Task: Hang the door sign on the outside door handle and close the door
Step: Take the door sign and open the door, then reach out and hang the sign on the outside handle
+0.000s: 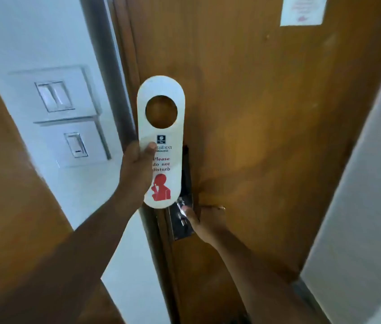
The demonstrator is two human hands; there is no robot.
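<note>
Door sign up in air, upright, in front of brown door, near door edge. White w/ round hole at top, red words "Please do not disturb", red figure at bottom. Left hand closed round sign's left side, thumb on front. Right hand lower down, wrapped on door handle by dark lock plate; fingers curled shut. Paper notice stuck high on door. Light switches on white wall, left.
</note>
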